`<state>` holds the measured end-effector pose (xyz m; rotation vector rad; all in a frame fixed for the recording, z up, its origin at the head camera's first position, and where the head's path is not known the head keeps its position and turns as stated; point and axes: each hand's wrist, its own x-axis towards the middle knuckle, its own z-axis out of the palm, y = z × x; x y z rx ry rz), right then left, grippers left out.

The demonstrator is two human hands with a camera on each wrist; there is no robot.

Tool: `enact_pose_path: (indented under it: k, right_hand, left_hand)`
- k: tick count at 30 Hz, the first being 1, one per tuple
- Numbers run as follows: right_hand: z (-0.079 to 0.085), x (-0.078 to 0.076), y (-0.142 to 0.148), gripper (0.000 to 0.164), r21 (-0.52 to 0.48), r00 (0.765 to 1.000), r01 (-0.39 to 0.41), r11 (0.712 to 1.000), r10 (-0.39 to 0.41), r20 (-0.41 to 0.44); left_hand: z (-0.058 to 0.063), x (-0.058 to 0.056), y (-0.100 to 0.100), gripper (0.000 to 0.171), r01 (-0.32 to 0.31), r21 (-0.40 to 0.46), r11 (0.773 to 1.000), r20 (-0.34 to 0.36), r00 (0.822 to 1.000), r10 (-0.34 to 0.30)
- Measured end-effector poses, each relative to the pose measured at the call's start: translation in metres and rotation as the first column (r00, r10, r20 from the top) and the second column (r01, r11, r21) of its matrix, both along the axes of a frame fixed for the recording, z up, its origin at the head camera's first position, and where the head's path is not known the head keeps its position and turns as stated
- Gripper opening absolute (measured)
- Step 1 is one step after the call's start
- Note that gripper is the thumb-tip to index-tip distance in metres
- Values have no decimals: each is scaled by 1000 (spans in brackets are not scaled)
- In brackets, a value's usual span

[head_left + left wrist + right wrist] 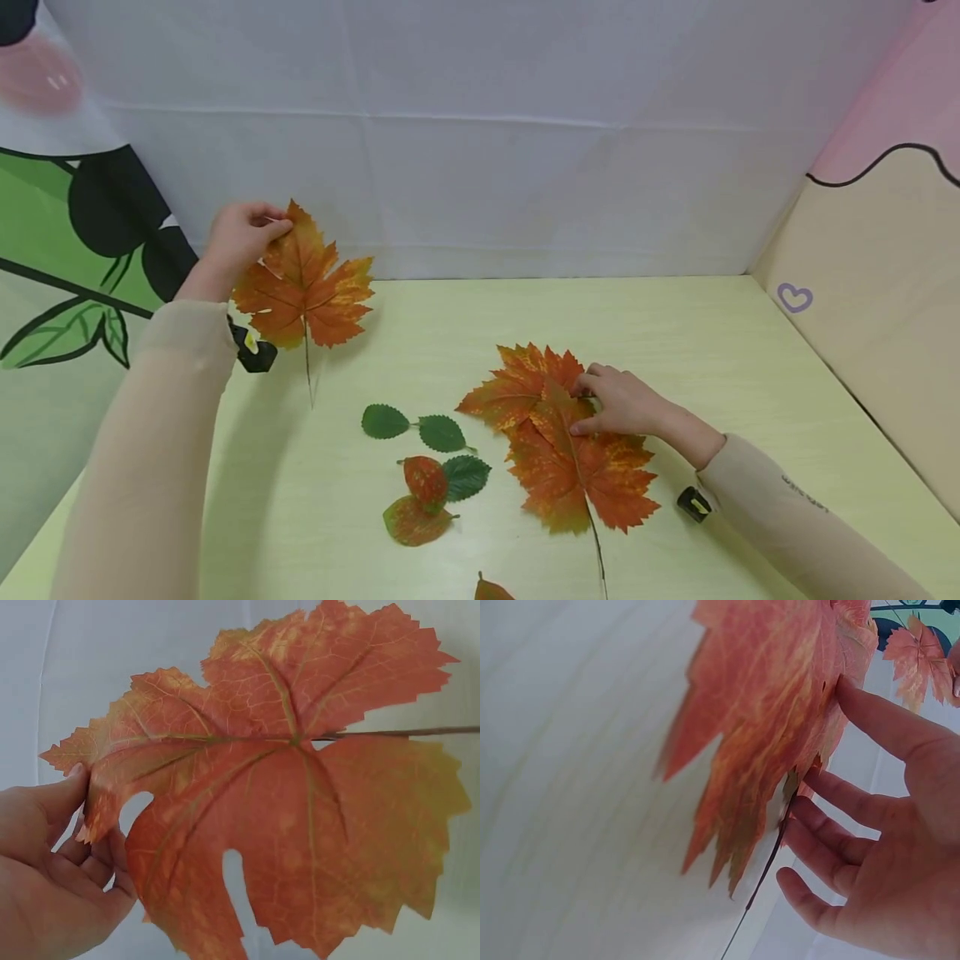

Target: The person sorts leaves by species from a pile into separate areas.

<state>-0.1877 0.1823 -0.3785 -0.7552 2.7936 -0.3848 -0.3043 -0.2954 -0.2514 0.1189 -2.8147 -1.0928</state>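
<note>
My left hand [243, 237] pinches an orange-red artificial maple leaf [303, 283] near its pointed tip. The leaf is held upright above the table's far left, its thin stem hanging down. In the left wrist view, the thumb lies against the tip of this maple leaf [285, 802], with the fingers partly hidden behind it. My right hand [626, 404] holds the front one of two overlapping maple leaves, its thumb on the leaf [585, 479] and its fingers at the upper edge. Behind lies the other maple leaf [502, 396]. The right wrist view shows the right hand [885, 825] alongside the leaves.
Between the hands lie small green leaves [385, 422] and two reddish leaves [416, 523] on the pale yellow table [300, 517]. Part of another leaf [491, 590] shows at the bottom edge. A white cloth backdrop [487, 192] hangs behind, with printed cloth [877, 275] at the sides.
</note>
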Motion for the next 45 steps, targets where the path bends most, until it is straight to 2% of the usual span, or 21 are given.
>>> enact_pose_path:
  k: [4, 11, 19, 23, 28, 34, 39, 45]
  right_hand:
    - [0, 0, 0, 47, -1, 1000, -3, 1000, 3, 1]
    - [0, 0, 1, 47, -3, 1000, 1, 1000, -1, 2]
    - [0, 1, 5, 48, -14, 1000, 11, 1000, -11, 6]
    - [1, 2, 5, 47, -18, 1000, 16, 1000, -16, 4]
    - [0, 1, 4, 47, -22, 1000, -1, 1000, 0, -14]
    - [0, 1, 2, 46, -11, 1000, -1, 1000, 1, -5]
    - [-1, 1, 1, 47, -6, 1000, -1, 1000, 1, -1]
    - [-1, 1, 1, 46, 3, 1000, -8, 1000, 8, -2]
  left_hand:
    - [-5, 1, -5, 49, -33, 73, 997, 54, 998, 29]
    - [-14, -2, -9, 55, -70, 168, 983, 108, 993, 52]
    - [-27, -10, -7, 38, -80, 235, 969, 90, 994, 61]
    - [-34, -13, -8, 41, -78, 222, 972, 74, 995, 63]
    - [-47, -18, -15, 46, -71, 191, 979, 96, 994, 53]
    - [-68, -18, -25, 47, -53, 174, 983, 101, 994, 36]
    - [-78, -19, -29, 46, -68, 151, 986, 90, 994, 55]
    - [-89, -15, -28, 45, -100, 163, 982, 148, 986, 76]
